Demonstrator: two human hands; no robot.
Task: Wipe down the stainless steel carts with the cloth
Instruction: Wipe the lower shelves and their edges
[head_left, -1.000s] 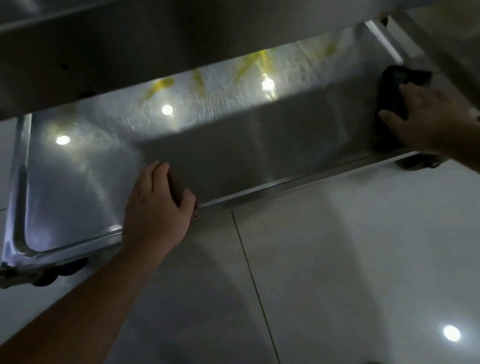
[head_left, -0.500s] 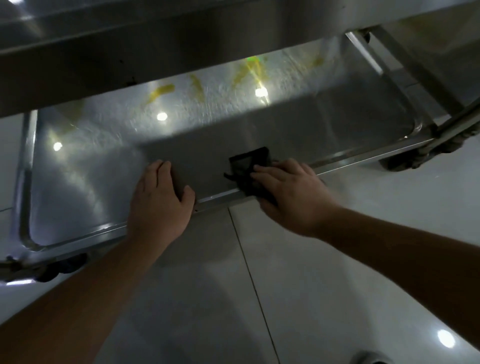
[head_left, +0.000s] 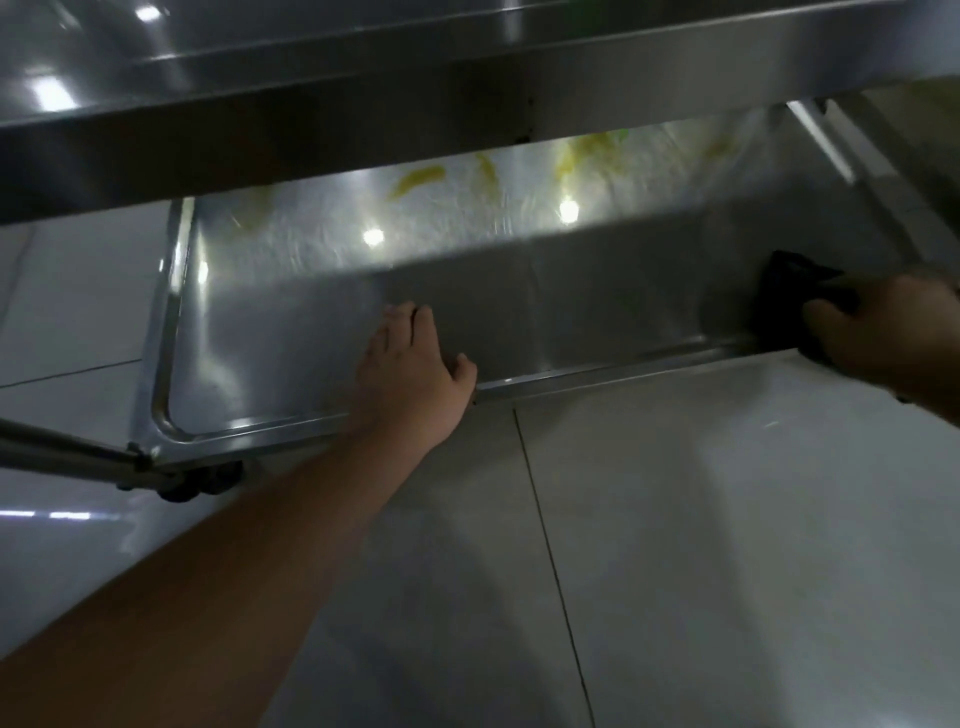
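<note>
The stainless steel cart's lower shelf (head_left: 291, 322) fills the middle of the view, shiny, with yellow smears along its far side. My left hand (head_left: 415, 374) grips the shelf's near rim, fingers lying over it onto the shelf. At the right edge of the view my right hand (head_left: 883, 332) presses a dark cloth (head_left: 789, 291) against the shelf's near right end, by the rim. Part of the cloth is hidden under my fingers.
The cart's upper shelf (head_left: 363, 78) overhangs the top of the view. A caster wheel (head_left: 202, 483) and a leg (head_left: 62, 457) stand at the near left corner. Another upright (head_left: 826, 140) rises at the far right. Glossy white floor tiles (head_left: 727, 519) spread below.
My right hand has slid the cloth along the near rim from the middle of the shelf to its right end. My left hand keeps its grip on the rim.
</note>
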